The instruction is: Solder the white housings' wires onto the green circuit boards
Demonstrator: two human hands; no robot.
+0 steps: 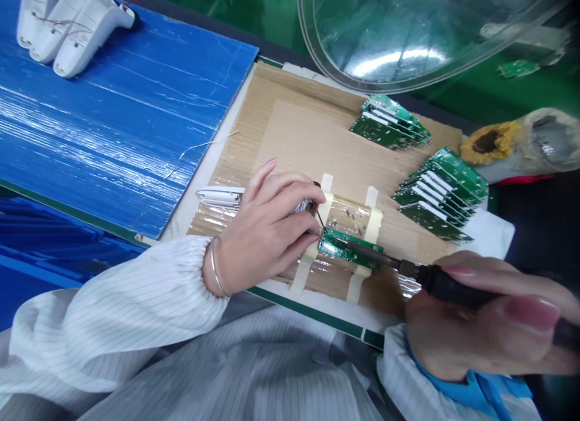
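Observation:
My right hand point(489, 318) is closed around a soldering iron point(453, 285), its tip touching or just over the left part of a small green circuit board point(344, 247). My left hand point(276, 221) curls over a white plastic housing point(220, 196), whose black end shows beyond the fingers. Thin dark red wires point(320, 218) run from between the left fingertips to the board's left end, and the fingers appear to pinch them. The palm hides most of the housing. Under the board lies a film-covered pad point(347, 212) held by strips of cream tape point(373, 226).
Beyond the cardboard sheet's point(294, 131) middle stand two rows of green circuit boards point(394, 122). A magnifier lens point(376, 34) hangs over the back. A soldering iron holder with yellow sponge point(492, 143) is at right. Several white housings point(86, 40) rest on a blue board point(136, 101).

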